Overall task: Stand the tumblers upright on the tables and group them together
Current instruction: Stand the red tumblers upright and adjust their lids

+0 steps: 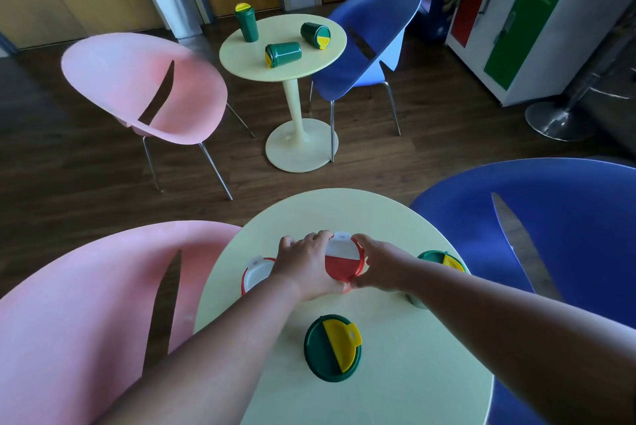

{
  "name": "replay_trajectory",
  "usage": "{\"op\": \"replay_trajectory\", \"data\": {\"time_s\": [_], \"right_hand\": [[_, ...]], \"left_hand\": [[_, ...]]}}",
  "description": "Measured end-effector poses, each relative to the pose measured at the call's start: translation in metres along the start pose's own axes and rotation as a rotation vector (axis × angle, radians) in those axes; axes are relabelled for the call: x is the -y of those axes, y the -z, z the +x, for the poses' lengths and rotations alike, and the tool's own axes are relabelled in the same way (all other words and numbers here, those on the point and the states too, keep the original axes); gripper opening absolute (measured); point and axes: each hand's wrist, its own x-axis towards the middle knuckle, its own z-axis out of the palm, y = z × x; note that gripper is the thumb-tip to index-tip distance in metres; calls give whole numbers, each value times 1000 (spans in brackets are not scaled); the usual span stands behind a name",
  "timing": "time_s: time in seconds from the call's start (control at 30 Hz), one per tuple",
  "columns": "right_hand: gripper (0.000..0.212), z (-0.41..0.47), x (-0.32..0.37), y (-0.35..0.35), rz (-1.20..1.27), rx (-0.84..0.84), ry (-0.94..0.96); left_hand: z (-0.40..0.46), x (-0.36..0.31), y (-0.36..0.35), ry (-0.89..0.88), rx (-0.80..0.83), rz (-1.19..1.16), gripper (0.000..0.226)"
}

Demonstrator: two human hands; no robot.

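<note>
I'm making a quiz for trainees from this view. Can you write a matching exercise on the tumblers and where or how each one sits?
Things:
1. red tumbler with white flip lid
2. green tumbler nearest the camera
3. green tumbler at the far table's centre
4. green tumbler at the far table's left edge

States:
A. lying on its side
B. upright, far table
C. held by both hands
D. upright, near table, untouched

Pairs: 1-C, 2-D, 3-A, 4-B

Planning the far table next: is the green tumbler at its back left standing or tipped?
Standing. The back-left green tumbler is vertical, yellow-flapped lid on top.
</note>
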Motion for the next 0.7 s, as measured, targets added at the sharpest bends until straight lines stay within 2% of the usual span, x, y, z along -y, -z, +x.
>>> {"op": "replay_trajectory", "data": {"time_s": [0.2,0.4,0.53,0.6,0.7], "right_hand": [[83,-2,-5,-3,1,-12,-23],[91,-9,-6,-4,-20,-85,19],[96,-4,1,-5,-79,-110,57],[100,-1,5,-7,-88,-107,49],[105,2,9,-10,-79,-87,20]], "left_hand": [[2,9,8,-40,95,-27,90],[-28,52,20,-22,24,36,97],[-43,78,20,1,107,92,105],[-46,84,15,24,162,68,109],[-48,84,8,44,139,-29,99]]}}
